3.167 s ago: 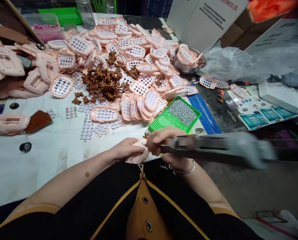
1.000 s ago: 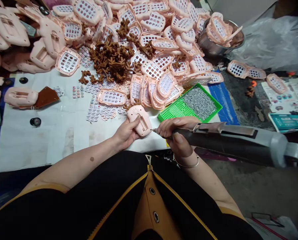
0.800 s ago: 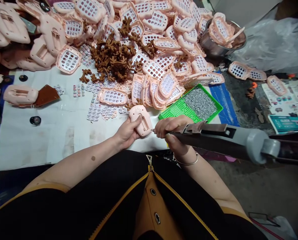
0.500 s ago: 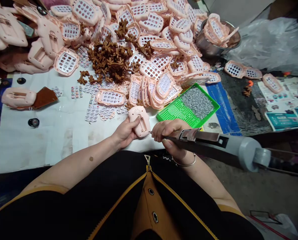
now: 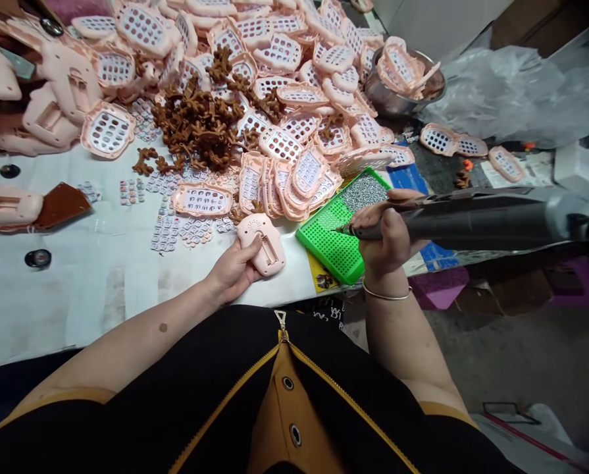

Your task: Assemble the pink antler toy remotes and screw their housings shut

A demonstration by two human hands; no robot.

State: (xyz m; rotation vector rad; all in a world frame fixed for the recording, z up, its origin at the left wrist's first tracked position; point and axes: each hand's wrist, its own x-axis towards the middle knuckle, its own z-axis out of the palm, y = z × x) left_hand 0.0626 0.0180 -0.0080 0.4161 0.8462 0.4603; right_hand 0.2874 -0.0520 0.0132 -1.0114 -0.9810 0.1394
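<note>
My left hand (image 5: 235, 270) is closed around a pale pink plastic toy casing (image 5: 270, 245), its back face with an open battery compartment turned up. The thumb presses beside that compartment. In my right hand (image 5: 390, 237) is a grey and black electric screwdriver (image 5: 482, 220), its body stretching off to the right. The narrow bit points left, over the green perforated tray (image 5: 324, 249). Small silver screws (image 5: 364, 191) fill the far part of this tray, partly hidden by my right hand.
Pink casing halves with white button pads (image 5: 279, 52) are heaped at the back, around a pile of brown moulded pieces (image 5: 200, 125). A metal bowl (image 5: 373, 89) holds more pink parts. Another casing (image 5: 8, 205) lies left beside a brown flat piece (image 5: 64, 205).
My right hand has lifted the electric screwdriver from the casing's edge and carried it rightward over the green tray. My left hand still holds the casing. The whole view has shifted slightly.
</note>
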